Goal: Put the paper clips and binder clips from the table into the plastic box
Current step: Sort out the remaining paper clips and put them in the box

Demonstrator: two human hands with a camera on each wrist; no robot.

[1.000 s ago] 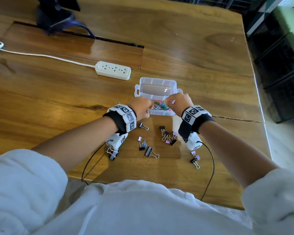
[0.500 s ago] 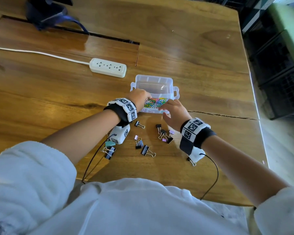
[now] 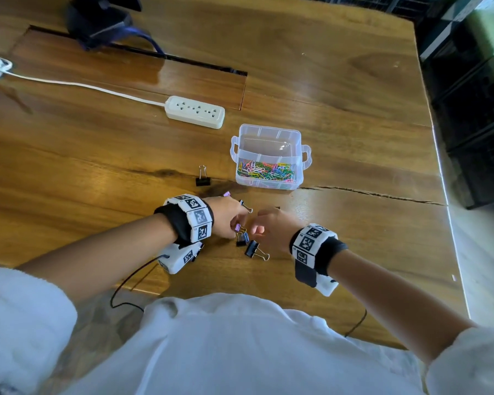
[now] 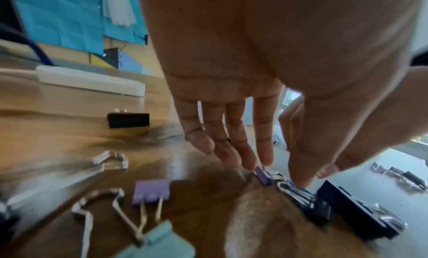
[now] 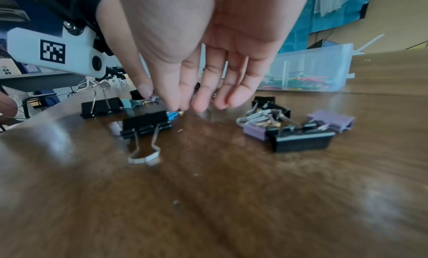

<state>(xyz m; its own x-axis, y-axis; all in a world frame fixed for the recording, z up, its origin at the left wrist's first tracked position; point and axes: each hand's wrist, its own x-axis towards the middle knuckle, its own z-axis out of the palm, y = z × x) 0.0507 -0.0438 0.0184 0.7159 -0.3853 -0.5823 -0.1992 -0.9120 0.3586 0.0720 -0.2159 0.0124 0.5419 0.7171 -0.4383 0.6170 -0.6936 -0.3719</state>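
The clear plastic box (image 3: 268,138) stands open, with coloured paper clips (image 3: 265,171) in its near compartment. Several binder clips lie on the table between the box and me. My left hand (image 3: 234,223) reaches down with straight fingers, and its fingertips (image 4: 264,159) touch a small purple binder clip (image 4: 262,176). My right hand (image 5: 183,104) hovers open just above the wood. It holds nothing and sits beside a black binder clip (image 5: 145,123) and a blue one (image 5: 172,114). A heap of black and purple clips (image 5: 296,128) lies to its right. One black clip (image 3: 203,178) sits alone left of the box.
A white power strip (image 3: 194,112) and its cable lie behind the box. A dark object (image 3: 100,21) stands at the far left. The table's right edge (image 3: 445,209) drops to the floor beside dark crates. A teal clip (image 4: 162,243) lies under my left wrist.
Both hands have drawn back from the box towards me and dropped to the binder clips. The box now stands uncovered, and the lone black clip is in view.
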